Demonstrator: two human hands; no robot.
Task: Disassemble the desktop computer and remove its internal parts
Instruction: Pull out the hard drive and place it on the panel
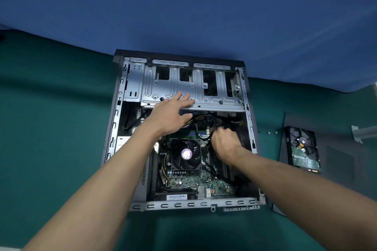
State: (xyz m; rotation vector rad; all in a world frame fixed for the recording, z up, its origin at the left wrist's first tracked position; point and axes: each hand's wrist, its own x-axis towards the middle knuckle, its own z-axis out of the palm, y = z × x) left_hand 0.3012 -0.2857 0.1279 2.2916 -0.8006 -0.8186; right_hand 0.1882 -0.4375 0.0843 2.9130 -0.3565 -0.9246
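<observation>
Computer case [183, 205] lies on its side, open face up, on the green desk [51, 128], its far end against the blue cloth [183, 6]. Inside the case, the metal drive cage [214, 91] spans the far end. The fan [186, 154] sits in the middle on the green circuit board [189, 181], which fills the near half. Left hand [169, 114] rests on the near edge of the cage: grip spread, fingers straight on top of the metal, thumb lying below the lip. Whether the thumb presses the cage cannot be told. Right hand [224, 140] is inside the case, right of the fan, grip curled round the black cables [216, 124] just below the cage; the fingertips are hidden. Outside the case, to its right, a hard drive [304, 149] lies on a dark flat panel [338, 169]. Small screws [268, 132] lie on the desk between the case and the drive.
</observation>
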